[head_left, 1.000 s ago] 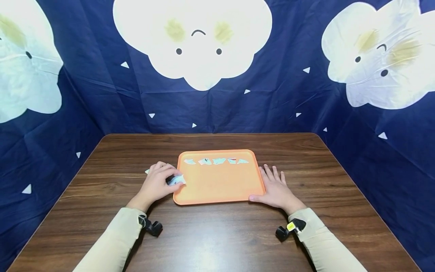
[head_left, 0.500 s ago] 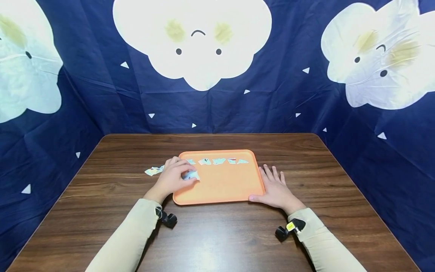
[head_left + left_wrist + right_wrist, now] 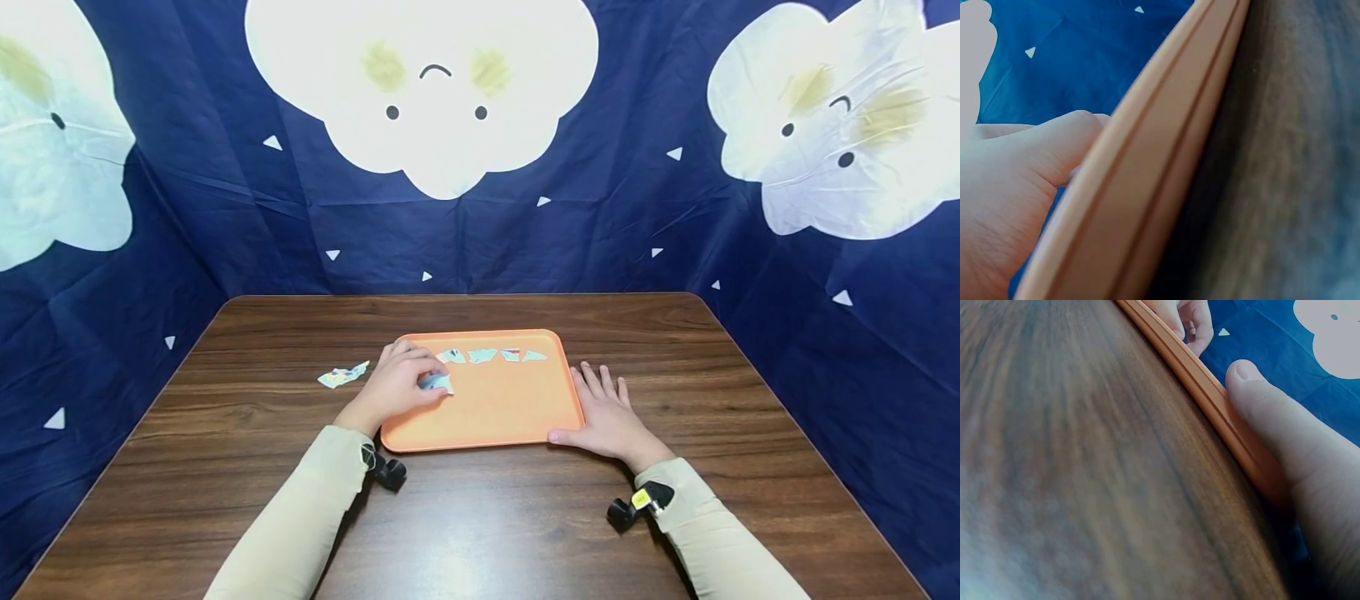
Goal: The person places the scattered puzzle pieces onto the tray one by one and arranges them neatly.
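My left hand (image 3: 399,382) is over the left part of an orange tray (image 3: 487,417). Between its thumb and fingers it pinches a pale blue torn piece of paper (image 3: 438,382), partly hidden by the fingers. Several more paper pieces (image 3: 482,356) lie in a row along the tray's far side. My right hand (image 3: 609,417) rests at the tray's right edge with fingers spread, its thumb at the near corner. The right wrist view shows that thumb (image 3: 1263,406) against the tray's rim (image 3: 1197,387). In the left wrist view the tray's rim (image 3: 1141,156) hides the left fingertips.
Left of the tray, torn paper with pale blue and yellow print (image 3: 342,375) lies on the brown wooden table (image 3: 480,517). A dark blue cloth (image 3: 465,242) with white clouds hangs behind and at both sides. Each wrist carries a small black camera (image 3: 390,473).
My left hand has moved right from the tray's left edge to over the tray, carrying the paper piece. The paper left on the table is uncovered now. My right hand stays put.
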{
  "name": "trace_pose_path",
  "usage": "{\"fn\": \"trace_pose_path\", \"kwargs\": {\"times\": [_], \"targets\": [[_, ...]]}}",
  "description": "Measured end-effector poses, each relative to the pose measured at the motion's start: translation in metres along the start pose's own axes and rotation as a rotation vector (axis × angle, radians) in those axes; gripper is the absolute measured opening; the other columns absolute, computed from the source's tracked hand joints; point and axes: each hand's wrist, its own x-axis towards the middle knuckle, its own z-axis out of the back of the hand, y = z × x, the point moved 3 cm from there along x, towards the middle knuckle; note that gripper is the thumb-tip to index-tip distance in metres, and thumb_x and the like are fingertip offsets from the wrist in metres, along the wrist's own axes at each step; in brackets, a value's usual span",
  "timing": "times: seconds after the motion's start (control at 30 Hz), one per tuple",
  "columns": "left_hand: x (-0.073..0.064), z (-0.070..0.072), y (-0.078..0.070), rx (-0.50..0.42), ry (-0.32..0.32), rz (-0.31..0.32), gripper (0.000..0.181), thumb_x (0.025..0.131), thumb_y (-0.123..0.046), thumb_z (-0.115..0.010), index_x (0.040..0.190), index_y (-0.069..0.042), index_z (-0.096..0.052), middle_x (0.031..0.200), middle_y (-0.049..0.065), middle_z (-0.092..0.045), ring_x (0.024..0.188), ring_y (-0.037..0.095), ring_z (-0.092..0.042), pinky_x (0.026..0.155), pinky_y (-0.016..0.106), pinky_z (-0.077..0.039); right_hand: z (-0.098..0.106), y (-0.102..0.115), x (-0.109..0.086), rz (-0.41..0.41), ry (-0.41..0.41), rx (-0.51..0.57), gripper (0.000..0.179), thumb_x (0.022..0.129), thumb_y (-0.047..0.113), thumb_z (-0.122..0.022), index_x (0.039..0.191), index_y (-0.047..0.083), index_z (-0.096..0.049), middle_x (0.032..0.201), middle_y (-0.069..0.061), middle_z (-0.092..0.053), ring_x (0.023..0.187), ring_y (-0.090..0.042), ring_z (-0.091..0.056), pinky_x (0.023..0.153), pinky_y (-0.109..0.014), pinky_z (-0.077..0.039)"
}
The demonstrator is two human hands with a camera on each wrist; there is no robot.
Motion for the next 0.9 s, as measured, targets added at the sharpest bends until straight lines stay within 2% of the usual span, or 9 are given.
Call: {"fn": "trace_pose_path", "kwargs": {"times": [0.33,0.63,0.9], "targets": [[0.0059,-0.0078,0.0,0.014,0.04,0.008,0.029,0.083,-0.045,-0.079,0.106,-0.027,-0.076,0.112,-0.007,-0.069,0.113,0.023,-0.049,0.113,0.054,-0.021,-0.0003,-0.0016,0.0003,0.004,-0.003,0.0,0.128,0.074,0.084,-0.06,0.162,0.005,-0.013,0.166,-0.023,-0.01,0.151,-0.049,0.001,0.115,-0.069,0.001],[0.0064,-0.008,-0.0001,0.014,0.057,0.025,0.027,0.085,-0.043,-0.078,0.106,-0.027,-0.076,0.112,-0.008,-0.069,0.108,0.02,-0.049,0.109,0.053,-0.024,0.0015,-0.0012,0.0005,0.005,-0.007,-0.003,0.127,0.074,0.084,-0.06,0.162,0.005,-0.013,0.167,-0.022,-0.009,0.152,-0.048,0.001,0.115,-0.069,0.001],[0.005,-0.0085,0.0011,-0.003,0.047,0.04,0.032,0.082,-0.045,-0.078,0.108,-0.027,-0.076,0.114,-0.008,-0.068,0.109,0.02,-0.048,0.106,0.051,-0.027,0.0021,-0.0004,-0.0008,0.004,0.003,0.008,0.128,0.074,0.084,-0.06,0.162,0.004,-0.013,0.166,-0.023,-0.009,0.151,-0.049,0.001,0.115,-0.069,0.001]]}}
